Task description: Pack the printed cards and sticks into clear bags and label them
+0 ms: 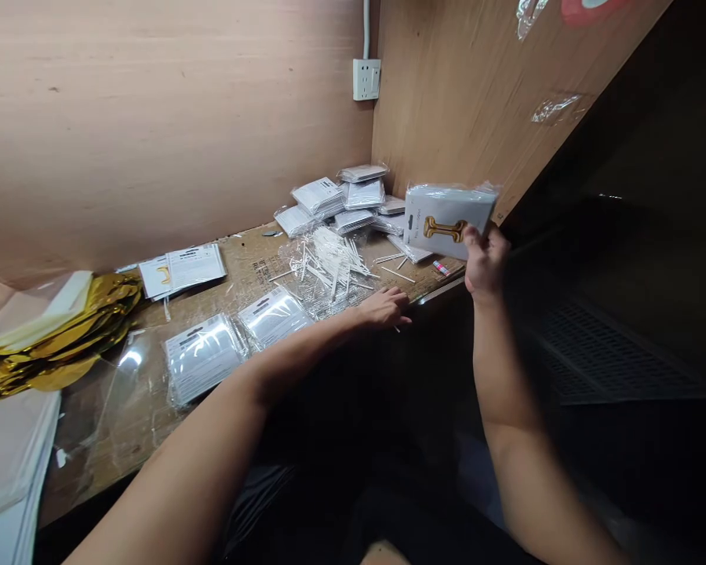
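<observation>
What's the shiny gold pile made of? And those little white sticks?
The gold pile looks like thin metallic foil, maybe foil-coated plastic: it is crinkled and glints brightly. The white sticks look smooth and matte, so they may be plastic or rolled paper; from here I can't tell which.

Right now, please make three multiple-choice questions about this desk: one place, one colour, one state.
1. Where is the wall socket?
A) On the floor
B) On the wall above the desk
C) Inside a box

2. What colour is the figure on the packet in the right hand?
A) Red
B) Blue
C) Gold

3. The left hand is:
A) open at the desk edge
B) touching the socket
C) holding the packet

Answers:
1 B, it is fixed on the wood.
2 C, the figure shines gold.
3 A, its fingers are spread.
</observation>
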Demonstrator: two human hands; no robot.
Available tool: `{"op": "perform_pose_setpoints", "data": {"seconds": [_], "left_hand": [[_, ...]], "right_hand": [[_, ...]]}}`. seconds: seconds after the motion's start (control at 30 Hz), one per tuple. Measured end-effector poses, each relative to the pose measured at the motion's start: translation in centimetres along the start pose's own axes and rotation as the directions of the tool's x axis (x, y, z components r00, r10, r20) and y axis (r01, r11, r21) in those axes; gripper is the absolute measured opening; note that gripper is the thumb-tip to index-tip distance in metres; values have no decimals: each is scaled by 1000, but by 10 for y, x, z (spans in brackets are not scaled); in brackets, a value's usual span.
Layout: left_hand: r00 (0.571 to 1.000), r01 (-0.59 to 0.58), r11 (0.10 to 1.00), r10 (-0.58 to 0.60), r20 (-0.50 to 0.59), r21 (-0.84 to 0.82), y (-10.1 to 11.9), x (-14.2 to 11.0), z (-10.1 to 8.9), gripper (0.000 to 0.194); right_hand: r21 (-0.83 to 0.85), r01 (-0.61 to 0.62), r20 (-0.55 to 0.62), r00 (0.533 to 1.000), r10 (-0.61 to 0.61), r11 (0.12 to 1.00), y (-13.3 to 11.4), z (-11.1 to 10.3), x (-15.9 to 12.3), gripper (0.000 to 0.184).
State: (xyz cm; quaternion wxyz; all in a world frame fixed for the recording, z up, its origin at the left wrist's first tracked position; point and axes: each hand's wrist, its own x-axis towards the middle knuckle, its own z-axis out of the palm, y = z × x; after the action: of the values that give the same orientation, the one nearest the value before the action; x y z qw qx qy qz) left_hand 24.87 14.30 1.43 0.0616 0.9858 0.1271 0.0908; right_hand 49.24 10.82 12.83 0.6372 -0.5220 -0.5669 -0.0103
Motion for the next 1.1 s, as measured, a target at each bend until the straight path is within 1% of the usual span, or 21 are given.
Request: {"op": "perform_pose_setpoints", "data": {"seconds": [0.07, 0.13, 0.23, 0.3, 0.37, 0.4, 0.43, 0.5, 0.53, 0.6, 0.63, 0.67, 0.7, 0.73, 0.8, 0.87, 0.93, 0.97, 1.03, 1.07, 1.1], "left_hand": [[999, 45, 999, -45, 7, -9, -15, 15, -6, 45], [989, 149, 988, -149, -8, 28, -34, 32, -23, 38], [937, 338, 935, -324, -133, 106, -58, 47, -61, 28], [892, 407, 912, -385, -236, 49, -67, 36, -89, 27], [828, 423, 898, -438, -350, -121, -68, -3, -113, 28], [785, 412, 884, -468, -407, -222, -65, -32, -123, 31], [742, 402, 855, -514, -430, -328, -59, -65, -133, 36], [701, 466, 732, -648, -298, -496, -42, -139, -145, 46], [636, 573, 648, -738, -226, -502, -32, -174, -148, 51], [351, 832, 419, -905, -239, -363, -11, -234, -145, 57], [252, 914, 307, -942, -221, -266, -2, -257, -139, 59], [190, 959, 224, -963, -190, -174, 6, -275, -131, 64], [171, 978, 185, -975, -142, -96, 13, -289, -122, 68], [182, 982, 186, -979, -87, -38, 18, -301, -114, 71], [255, 967, 255, -967, -28, 17, 24, -321, -101, 72], [336, 942, 335, -942, -31, 27, 25, -339, -94, 67], [387, 922, 387, -921, -39, -1, 23, -355, -94, 60], [394, 918, 395, -918, -34, -21, 21, -360, -94, 56], [371, 927, 372, -928, -30, -55, 19, -362, -97, 51], [354, 932, 356, -934, -47, -63, 20, -358, -98, 50], [358, 930, 363, -931, -77, -66, 23, -351, -100, 50]], "right_hand": [[73, -33, -58, 998, 37, 997, -1, -7, -23, 51], [131, -69, -105, 991, 83, 989, -5, -12, -48, 51], [129, -107, -127, 984, 124, 986, -14, -20, -88, 49], [80, -108, -41, 993, 112, 991, -22, -24, -116, 44], [79, -50, 160, 986, 37, 996, -31, -24, -140, 35], [119, 3, 282, 959, -37, 993, -37, -20, -150, 31], [184, 65, 392, 910, -134, 981, -42, -14, -158, 28], [323, 196, 512, 787, -345, 926, -53, 6, -169, 30], [360, 264, 537, 726, -430, 895, -57, 19, -171, 33], [348, 405, 569, 625, -534, 846, -63, 46, -174, 40], [318, 470, 585, 586, -560, 824, -64, 59, -174, 43], [288, 521, 599, 556, -576, 803, -63, 69, -174, 44], [266, 560, 607, 535, -588, 785, -63, 75, -174, 45], [253, 583, 607, 526, -596, 772, -62, 79, -175, 47], [252, 596, 594, 528, -608, 763, -60, 78, -179, 50], [268, 590, 574, 537, -618, 761, -61, 72, -188, 51], [265, 589, 578, 537, -614, 764, -65, 67, -199, 49], [253, 595, 597, 525, -607, 763, -67, 67, -204, 47], [216, 611, 658, 485, -576, 762, -69, 72, -211, 46], [197, 615, 687, 470, -555, 764, -69, 76, -212, 46], [177, 613, 706, 466, -533, 770, -67, 80, -211, 48]]}}
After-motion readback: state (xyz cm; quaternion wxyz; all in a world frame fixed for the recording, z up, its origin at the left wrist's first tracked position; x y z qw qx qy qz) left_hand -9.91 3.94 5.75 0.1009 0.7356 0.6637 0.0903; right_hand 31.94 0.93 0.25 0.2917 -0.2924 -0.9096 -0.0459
